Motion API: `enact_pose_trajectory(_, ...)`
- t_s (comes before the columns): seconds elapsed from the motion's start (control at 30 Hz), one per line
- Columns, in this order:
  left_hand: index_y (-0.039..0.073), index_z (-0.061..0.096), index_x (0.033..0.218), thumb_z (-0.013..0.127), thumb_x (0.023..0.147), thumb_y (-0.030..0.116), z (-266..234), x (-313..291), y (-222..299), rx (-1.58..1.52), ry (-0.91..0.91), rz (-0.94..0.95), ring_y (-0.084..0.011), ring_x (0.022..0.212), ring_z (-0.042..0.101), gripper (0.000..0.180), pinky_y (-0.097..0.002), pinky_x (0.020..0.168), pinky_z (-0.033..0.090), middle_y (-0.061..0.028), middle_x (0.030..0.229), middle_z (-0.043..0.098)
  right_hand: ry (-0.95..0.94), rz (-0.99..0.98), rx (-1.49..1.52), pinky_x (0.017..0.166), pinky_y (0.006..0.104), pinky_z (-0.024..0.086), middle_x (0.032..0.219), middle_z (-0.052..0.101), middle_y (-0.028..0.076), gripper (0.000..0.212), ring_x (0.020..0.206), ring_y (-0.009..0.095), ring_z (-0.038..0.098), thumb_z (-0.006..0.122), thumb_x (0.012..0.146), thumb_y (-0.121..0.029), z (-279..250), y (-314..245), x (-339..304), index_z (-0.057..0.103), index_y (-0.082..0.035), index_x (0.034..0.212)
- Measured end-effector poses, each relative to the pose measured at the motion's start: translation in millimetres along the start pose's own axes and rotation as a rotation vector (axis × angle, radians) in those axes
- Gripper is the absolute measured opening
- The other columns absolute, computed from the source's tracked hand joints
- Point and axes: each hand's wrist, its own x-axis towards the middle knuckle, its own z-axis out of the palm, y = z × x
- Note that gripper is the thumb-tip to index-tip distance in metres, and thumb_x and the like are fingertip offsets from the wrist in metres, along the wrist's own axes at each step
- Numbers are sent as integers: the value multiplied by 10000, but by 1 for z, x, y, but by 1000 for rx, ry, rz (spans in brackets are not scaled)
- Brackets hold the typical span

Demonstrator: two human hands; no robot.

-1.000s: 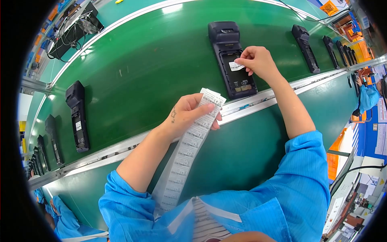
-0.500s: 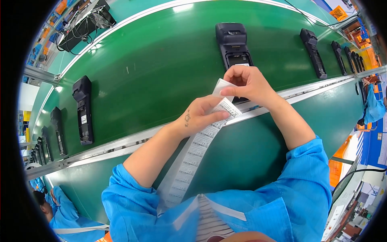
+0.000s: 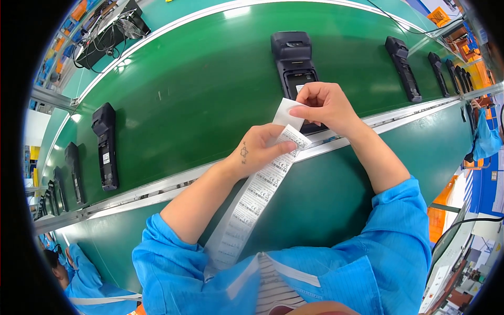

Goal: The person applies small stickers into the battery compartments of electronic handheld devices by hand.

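A long white strip of printed labels [image 3: 255, 195] runs from my lap up to my left hand [image 3: 257, 150]. That hand is closed, its thumb pressing on the strip's printed face near the bend. Beyond the thumb the strip folds back, and its blank white end [image 3: 286, 113] lies between the thumb and fingers of my right hand [image 3: 329, 109], which pinches it. Behind the right hand, a black handheld terminal [image 3: 295, 65] rests on the green belt with its battery bay exposed. My right hand hides the terminal's lower end.
More black terminals lie along the green conveyor belt [image 3: 199, 94], one at left [image 3: 105, 147], one at right [image 3: 403, 68], several beyond each. A metal rail [image 3: 157, 195] edges the belt nearby. A black box with cables [image 3: 113, 34] stands at far left. Co-workers in blue sit at both sides.
The terminals on the belt have shifted slightly left. My right hand has drawn the strip's blank end slightly up, and the printed strip has slid a little through my left hand.
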Motion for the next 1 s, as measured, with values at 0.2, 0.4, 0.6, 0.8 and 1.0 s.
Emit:
enact_pose_trajectory(0.2, 0, 600, 875, 592, 745, 96, -2, 8, -10, 94, 38, 406, -181, 987, 437, 162, -279, 829, 348, -125, 1125, 408, -79, 39, 56, 387, 148, 279, 559, 514, -3, 132, 446, 18, 413, 646, 681, -50, -8, -3, -2, 545, -21, 601)
enact_pose_trajectory(0.4, 14, 611, 900, 607, 721, 76, -2, 4, -10, -101, -118, 301, -160, 908, 494, 190, -267, 768, 394, -76, 972, 510, -233, -63, 34, 462, 154, 335, 528, 521, -8, 131, 503, 24, 446, 632, 682, -86, -3, 2, -7, 591, -2, 590)
enact_pose_trajectory(0.6, -9, 615, 857, 599, 725, 42, -2, 8, -14, -161, -146, 213, -144, 787, 548, 142, -239, 680, 434, -88, 873, 573, -311, -78, 19, 456, 172, 332, 528, 516, -13, 125, 499, 25, 428, 621, 682, -88, -6, 8, -5, 595, 6, 605)
enact_pose_trajectory(0.8, -51, 580, 855, 561, 758, 62, 7, 11, -4, -167, -54, 31, -166, 624, 594, 150, -244, 562, 491, -119, 727, 594, -147, 122, 37, 368, 155, 287, 567, 524, 8, 106, 448, 23, 434, 599, 726, -78, 4, 2, -4, 586, 15, 677)
enact_pose_trajectory(1.0, -25, 578, 915, 556, 770, 92, 9, 15, -1, -274, 31, -17, -125, 599, 592, 188, -220, 548, 480, -102, 748, 604, 60, 43, 210, 347, 160, 316, 610, 554, 21, 61, 443, 31, 454, 599, 726, -44, 2, 10, -4, 558, -4, 743)
